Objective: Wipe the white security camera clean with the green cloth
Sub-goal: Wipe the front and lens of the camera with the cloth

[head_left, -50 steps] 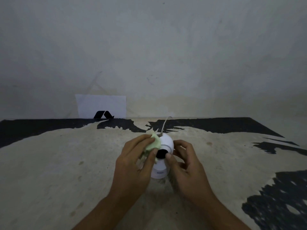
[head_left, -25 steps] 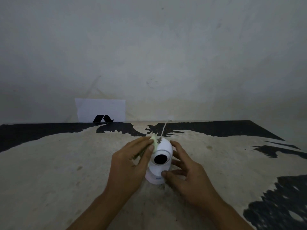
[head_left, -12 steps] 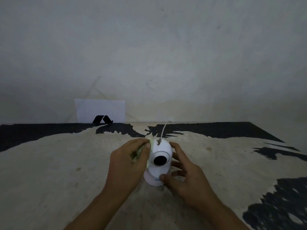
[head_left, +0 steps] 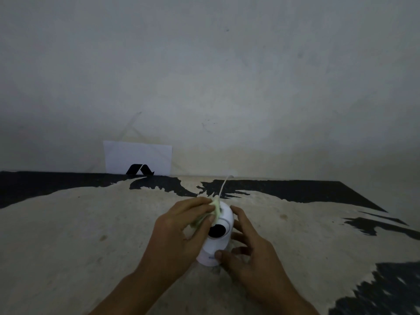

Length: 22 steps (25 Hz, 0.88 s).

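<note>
Low in the middle of the frame, the left hand (head_left: pixel 179 233) pinches the soft green cloth (head_left: pixel 216 209) against the left side of the round white plastic security camera (head_left: pixel 219 239), while the right hand (head_left: pixel 247 253) grips its base.

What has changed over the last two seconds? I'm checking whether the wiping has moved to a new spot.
The left hand has slid the green cloth from beside the lens up onto the top left of the white camera. The right hand has dropped its thumb from beside the lens to the base. The white cable and paper sheet stayed put.
</note>
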### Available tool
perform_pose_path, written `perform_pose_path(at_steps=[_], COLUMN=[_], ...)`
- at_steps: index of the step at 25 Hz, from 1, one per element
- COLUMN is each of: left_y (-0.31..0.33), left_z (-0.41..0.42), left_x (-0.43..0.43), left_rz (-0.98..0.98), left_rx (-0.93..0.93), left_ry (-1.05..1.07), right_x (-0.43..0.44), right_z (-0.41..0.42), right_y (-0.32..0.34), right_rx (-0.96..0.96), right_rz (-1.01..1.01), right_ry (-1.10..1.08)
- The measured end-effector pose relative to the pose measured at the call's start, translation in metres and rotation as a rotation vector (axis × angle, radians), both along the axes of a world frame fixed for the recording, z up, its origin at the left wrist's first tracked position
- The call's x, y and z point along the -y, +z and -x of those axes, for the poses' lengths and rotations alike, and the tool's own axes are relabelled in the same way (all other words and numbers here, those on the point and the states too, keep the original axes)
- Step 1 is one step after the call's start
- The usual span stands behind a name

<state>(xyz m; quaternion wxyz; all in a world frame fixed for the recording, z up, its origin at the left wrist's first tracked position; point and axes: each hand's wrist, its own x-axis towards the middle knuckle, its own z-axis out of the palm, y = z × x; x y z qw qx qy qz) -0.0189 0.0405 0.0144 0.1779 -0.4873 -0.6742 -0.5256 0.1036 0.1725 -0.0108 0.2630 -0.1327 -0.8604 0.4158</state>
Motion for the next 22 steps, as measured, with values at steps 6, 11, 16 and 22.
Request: perform_pose_path(at_steps=[6,11,16,22], left_y=[0.003,-0.001,0.007,0.004], left_z=[-0.001,0.002,0.005,0.017], left_x=[0.000,-0.004,-0.003,0.002], left_rz=[-0.040,0.131,0.185,0.145], left_rx=[-0.004,-0.249,-0.264,0.108], left_ry=[0.039,-0.079,-0.055,0.115], right_x=[0.002,0.000,0.000,0.000], right_z=[-0.002,-0.001,0.000,-0.001], right_y=[0.002,-0.001,-0.001,-0.001], right_rx=[-0.018,-0.006,0.004,-0.005], right_rz=[0.006,0.001,-0.019,-0.021], right_ry=[0.007,0.007,-0.006,-0.019])
